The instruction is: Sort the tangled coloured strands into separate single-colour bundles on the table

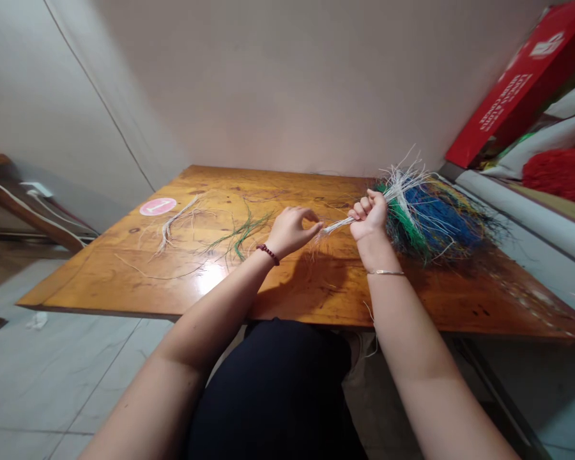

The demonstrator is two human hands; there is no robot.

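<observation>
A bundle of thin white strands (pixel 339 225) runs through my right hand (pixel 371 220), whose fingers are wrapped round it. Its loose upper ends (pixel 405 182) fan out above the fist, in front of a coloured heap. At the bundle's lower left end, the thumb and index finger of my left hand (pixel 290 231) come together in a pinch on the strand tips; how many strands they grip is too small to tell. Left of that hand, a few green strands (pixel 246 233) lie on the wooden table (pixel 138 281). Farther left is a small bunch of pale strands (pixel 172 223).
A large heap of blue, green and yellow strands (pixel 441 214) lies at the table's right. Beyond the right edge are a red box (pixel 512 83) and red material (pixel 560 176). A pink round label (pixel 158 206) marked 1 lies at the left; a wall (pixel 292 96) stands behind.
</observation>
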